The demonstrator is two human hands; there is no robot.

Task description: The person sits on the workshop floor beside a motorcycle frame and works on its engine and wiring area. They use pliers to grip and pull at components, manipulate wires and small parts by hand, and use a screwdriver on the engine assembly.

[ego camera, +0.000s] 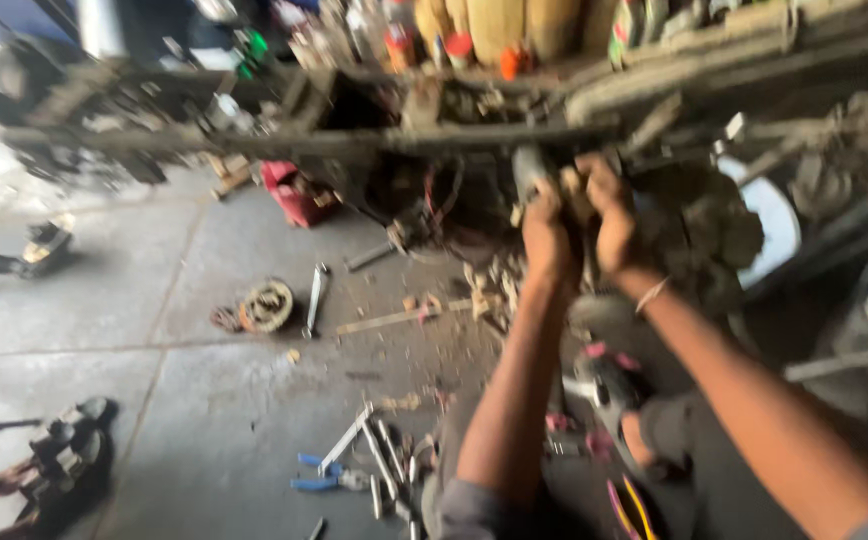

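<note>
Looking down, the camera showed a grey concrete floor in a cluttered workshop, dusty and strewn with parts; the whole picture was motion-blurred. At the far left edge, a small dark metal part lay on the floor, and lower down another person's sandalled feet stood at the frame's corner. Toward the middle lay a round coil-like part, with a spanner just beside it. Behind them, a red crate sat under a long, grimy metal frame that crossed the view, with bottles and cans lined up beyond it. Nearer the camera, blue-handled pliers and loose spanners rested on the floor. Right of centre, the left hand and right hand were both closed around a dirty grey machine part held up against the frame. A dark greasy casing crowded the space immediately right of the hands.
</note>
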